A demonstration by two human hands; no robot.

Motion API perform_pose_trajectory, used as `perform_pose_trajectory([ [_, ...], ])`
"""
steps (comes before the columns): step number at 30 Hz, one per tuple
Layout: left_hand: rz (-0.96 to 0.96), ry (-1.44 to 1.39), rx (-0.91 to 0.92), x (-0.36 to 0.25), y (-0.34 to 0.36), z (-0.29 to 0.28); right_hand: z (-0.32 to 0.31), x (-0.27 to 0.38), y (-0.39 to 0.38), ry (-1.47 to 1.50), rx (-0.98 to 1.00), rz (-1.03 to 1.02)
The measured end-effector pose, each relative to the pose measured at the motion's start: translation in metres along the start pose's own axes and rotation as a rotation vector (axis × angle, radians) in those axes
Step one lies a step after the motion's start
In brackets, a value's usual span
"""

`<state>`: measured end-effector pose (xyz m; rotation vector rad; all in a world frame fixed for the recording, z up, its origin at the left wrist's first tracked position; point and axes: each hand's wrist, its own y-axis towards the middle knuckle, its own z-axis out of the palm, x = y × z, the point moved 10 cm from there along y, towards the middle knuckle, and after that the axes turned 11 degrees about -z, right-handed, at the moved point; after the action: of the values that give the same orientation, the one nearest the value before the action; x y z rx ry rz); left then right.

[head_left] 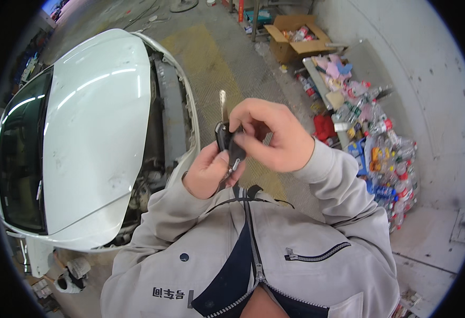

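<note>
A black car key (223,135) with its metal blade pointing up and away from me is held in front of my chest. My left hand (209,170) grips its lower end between thumb and fingers. My right hand (276,132) is bent over the key's right side, fingertips pinched against it and slightly blurred. Beside the key body, under the right fingertips, is a second dark rounded piece (237,150); whether it is joined to the key I cannot tell. A small metal ring or clip (236,165) shows near the left thumb.
At left stands a white car (97,127) with its front end stripped, the engine bay edge exposed. To the right, a pile of plastic bottles (396,164) leans along the white wall (418,79). An open cardboard box (287,52) sits at the back right.
</note>
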<state>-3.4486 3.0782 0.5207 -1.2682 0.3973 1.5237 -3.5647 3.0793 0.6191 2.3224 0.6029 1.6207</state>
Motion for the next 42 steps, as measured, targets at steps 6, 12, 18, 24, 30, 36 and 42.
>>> perform_pose_trajectory([
  [6,0.083,0.161,-0.005,-0.096,0.107,-0.065,-0.061,-0.075,0.104,0.086,-0.044,0.118],
  [12,0.086,0.164,-0.051,-0.161,0.193,-0.146,-0.100,-0.169,0.192,0.256,-0.111,0.255],
  [18,-0.016,0.127,0.025,-0.202,0.279,-0.210,-0.137,-0.250,0.264,0.313,-0.172,0.265],
  [24,-0.018,0.116,-0.134,-0.254,0.397,-0.309,-0.189,-0.349,0.364,0.237,-0.142,0.228],
  [30,0.042,0.307,-0.369,-0.350,0.479,-0.413,-0.223,-0.443,0.490,0.442,-0.131,0.258],
  [36,-0.054,0.062,-0.534,-0.389,0.520,-0.513,-0.213,-0.530,0.604,0.566,0.004,0.304],
  [42,0.147,-0.140,-0.715,-0.422,0.517,-0.641,-0.141,-0.614,0.711,0.824,0.260,0.373],
])
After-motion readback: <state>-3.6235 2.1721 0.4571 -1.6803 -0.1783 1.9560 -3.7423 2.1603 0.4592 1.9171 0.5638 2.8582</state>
